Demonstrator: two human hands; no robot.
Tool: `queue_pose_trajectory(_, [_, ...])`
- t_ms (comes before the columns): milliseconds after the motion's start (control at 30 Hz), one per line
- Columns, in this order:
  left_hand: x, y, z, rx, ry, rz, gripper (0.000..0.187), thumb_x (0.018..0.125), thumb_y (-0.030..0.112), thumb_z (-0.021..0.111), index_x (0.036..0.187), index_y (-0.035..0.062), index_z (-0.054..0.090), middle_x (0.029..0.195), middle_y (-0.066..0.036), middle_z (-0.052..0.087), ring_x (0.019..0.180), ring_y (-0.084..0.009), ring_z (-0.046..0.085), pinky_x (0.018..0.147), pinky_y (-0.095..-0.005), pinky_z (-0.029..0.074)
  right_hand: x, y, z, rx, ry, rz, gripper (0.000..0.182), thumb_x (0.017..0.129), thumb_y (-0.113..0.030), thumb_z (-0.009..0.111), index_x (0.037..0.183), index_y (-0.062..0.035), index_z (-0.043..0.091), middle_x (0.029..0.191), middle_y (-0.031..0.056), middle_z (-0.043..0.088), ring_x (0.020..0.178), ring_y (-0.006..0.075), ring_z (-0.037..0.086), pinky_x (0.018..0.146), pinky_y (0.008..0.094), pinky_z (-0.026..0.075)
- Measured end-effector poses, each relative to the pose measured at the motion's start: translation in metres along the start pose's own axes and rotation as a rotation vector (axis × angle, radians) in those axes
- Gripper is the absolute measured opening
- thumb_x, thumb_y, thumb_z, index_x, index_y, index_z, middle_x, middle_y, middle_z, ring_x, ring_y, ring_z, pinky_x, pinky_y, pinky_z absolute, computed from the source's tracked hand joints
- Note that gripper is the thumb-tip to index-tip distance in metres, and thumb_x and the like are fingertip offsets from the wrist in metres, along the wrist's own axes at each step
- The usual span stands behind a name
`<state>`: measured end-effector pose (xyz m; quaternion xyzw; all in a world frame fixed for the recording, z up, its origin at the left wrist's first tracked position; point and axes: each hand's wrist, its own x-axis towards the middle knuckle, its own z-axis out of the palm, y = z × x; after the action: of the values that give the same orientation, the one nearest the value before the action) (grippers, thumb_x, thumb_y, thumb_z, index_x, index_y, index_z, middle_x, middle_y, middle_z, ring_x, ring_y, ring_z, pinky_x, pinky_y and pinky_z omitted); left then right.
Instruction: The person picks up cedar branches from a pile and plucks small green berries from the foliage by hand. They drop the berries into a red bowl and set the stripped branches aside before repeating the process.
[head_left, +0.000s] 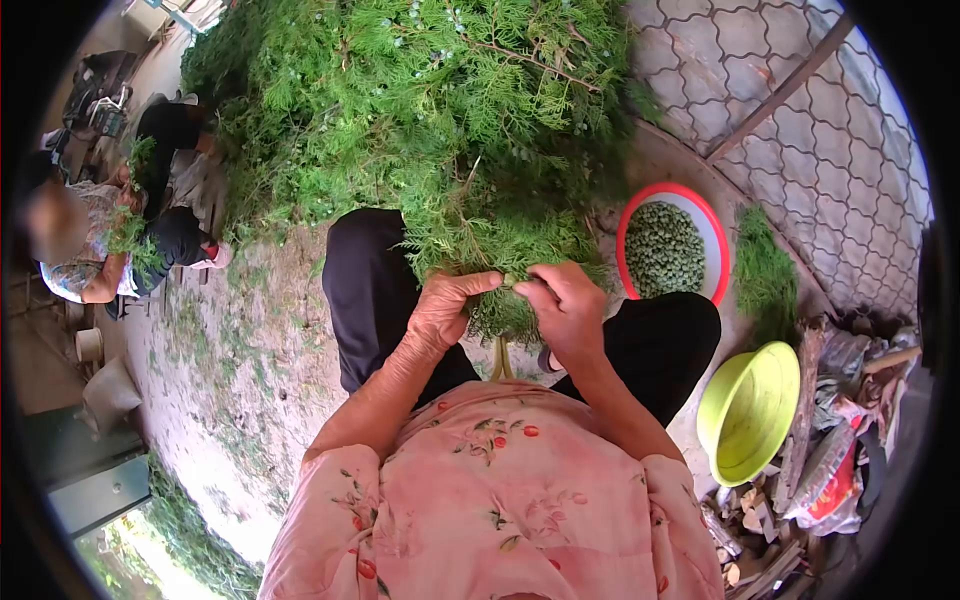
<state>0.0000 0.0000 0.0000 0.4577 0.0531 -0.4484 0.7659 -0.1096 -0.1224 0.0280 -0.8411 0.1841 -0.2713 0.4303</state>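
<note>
Over my lap lies a leafy green branch (490,240), joined to the big heap of cut foliage in front of me. My left hand (447,302) is closed at the branch's near end, its thumb stretched toward the right fingers. My right hand (567,308) pinches at the same spot, where a small pale green piece (509,281) shows between the fingertips of both hands. To the right of my right hand stands a white basin with a red rim (723,245), holding many small green berries (664,250).
A yellow-green tub (750,415) sits at the right, above split firewood (758,515) and plastic bags (835,480). Loose sprigs (764,265) lie beside the basin. At the left, a seated person (90,235) holds a green sprig; another person's dark clothing shows behind.
</note>
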Motion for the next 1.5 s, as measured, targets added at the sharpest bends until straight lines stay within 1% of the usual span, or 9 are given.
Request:
queue_pose_trajectory(300, [0.000, -0.022, -0.008, -0.036, 0.021, -0.027, 0.027, 0.070, -0.005, 0.068, 0.096, -0.0037, 0.060, 0.084, -0.009, 0.065, 0.084, -0.0192, 0.060, 0.079, -0.0307, 0.046, -0.007, 0.012, 0.015, -0.027, -0.068, -0.044, 0.017, 0.073, -0.014, 0.070, 0.082, -0.0020, 0.063, 0.070, 0.0099, 0.057, 0.061, 0.0227, 0.057, 0.053, 0.0324, 0.044])
queue_pose_trajectory(367, [-0.001, -0.017, -0.006, -0.030, -0.005, -0.067, 0.026, 0.071, -0.003, 0.068, 0.096, -0.0034, 0.060, 0.084, -0.010, 0.065, 0.085, -0.0212, 0.060, 0.082, -0.0330, 0.045, -0.002, 0.003, 0.001, 0.408, -0.297, 0.498, 0.008, 0.078, -0.009, 0.064, 0.079, -0.0007, 0.062, 0.072, 0.0049, 0.060, 0.064, 0.0148, 0.058, 0.053, 0.0288, 0.044])
queue_pose_trajectory(500, [0.000, -0.005, -0.006, -0.132, -0.049, -0.115, 0.022, 0.072, 0.002, 0.068, 0.091, -0.0021, 0.059, 0.080, -0.011, 0.063, 0.085, -0.0269, 0.059, 0.087, -0.0402, 0.041, -0.003, 0.015, -0.016, 0.637, -0.318, 0.654, 0.008, 0.081, -0.005, 0.057, 0.085, 0.0001, 0.061, 0.080, 0.0030, 0.061, 0.069, 0.0098, 0.058, 0.057, 0.0240, 0.046])
queue_pose_trajectory(633, [0.013, -0.004, -0.019, -0.222, -0.320, -0.011, 0.018, 0.070, 0.005, 0.071, 0.082, 0.0004, 0.059, 0.075, -0.009, 0.060, 0.083, -0.0255, 0.058, 0.091, -0.0423, 0.040, 0.002, 0.030, -0.035, 1.035, -0.024, 0.642, 0.024, 0.083, -0.006, 0.056, 0.106, -0.0016, 0.055, 0.089, 0.0057, 0.060, 0.074, 0.0123, 0.059, 0.065, 0.0252, 0.049])
queue_pose_trajectory(833, [0.011, 0.005, -0.023, -0.230, -0.386, -0.006, 0.019, 0.067, 0.007, 0.073, 0.079, 0.0012, 0.060, 0.074, -0.010, 0.059, 0.081, -0.0274, 0.056, 0.087, -0.0444, 0.041, 0.000, 0.077, -0.075, 0.590, 0.139, 0.643, 0.020, 0.086, -0.011, 0.056, 0.103, -0.0008, 0.056, 0.089, 0.0059, 0.061, 0.073, 0.0128, 0.059, 0.060, 0.0240, 0.048])
queue_pose_trajectory(1033, [0.013, 0.004, -0.021, -0.153, -0.177, 0.087, 0.024, 0.067, 0.007, 0.071, 0.087, 0.0013, 0.058, 0.077, -0.007, 0.057, 0.079, -0.0225, 0.053, 0.078, -0.0365, 0.042, 0.022, 0.105, -0.117, 1.378, 0.708, 0.733, 0.021, 0.090, -0.019, 0.052, 0.096, 0.0012, 0.056, 0.088, 0.0098, 0.061, 0.074, 0.0156, 0.060, 0.066, 0.0263, 0.049])
queue_pose_trajectory(1333, [0.022, -0.002, -0.022, -0.146, -0.012, -0.014, 0.023, 0.075, 0.004, 0.066, 0.096, 0.0016, 0.059, 0.086, -0.008, 0.062, 0.086, -0.0242, 0.056, 0.084, -0.0385, 0.044, -0.004, 0.057, -0.034, 0.497, -0.328, 0.454, 0.040, 0.081, -0.007, 0.057, 0.120, -0.0004, 0.051, 0.103, 0.0058, 0.059, 0.089, 0.0147, 0.057, 0.079, 0.0261, 0.046])
queue_pose_trajectory(1433, [0.020, -0.006, -0.012, -0.159, 0.147, -0.007, 0.025, 0.077, 0.002, 0.064, 0.101, 0.0005, 0.058, 0.090, -0.008, 0.063, 0.091, -0.0248, 0.056, 0.087, -0.0387, 0.044, -0.027, 0.076, -0.002, 0.322, -0.427, 0.185, 0.046, 0.078, -0.006, 0.060, 0.122, -0.0003, 0.049, 0.108, 0.0060, 0.058, 0.089, 0.0138, 0.056, 0.080, 0.0245, 0.045])
queue_pose_trajectory(1500, [0.016, -0.004, -0.009, -0.139, 0.127, 0.011, 0.020, 0.077, 0.002, 0.065, 0.097, -0.0027, 0.061, 0.092, -0.011, 0.064, 0.094, -0.0202, 0.056, 0.089, -0.0320, 0.042, -0.023, 0.058, 0.012, 0.526, -0.277, 0.387, 0.041, 0.078, -0.006, 0.063, 0.117, -0.0007, 0.052, 0.105, 0.0070, 0.058, 0.086, 0.0162, 0.057, 0.074, 0.0268, 0.048])
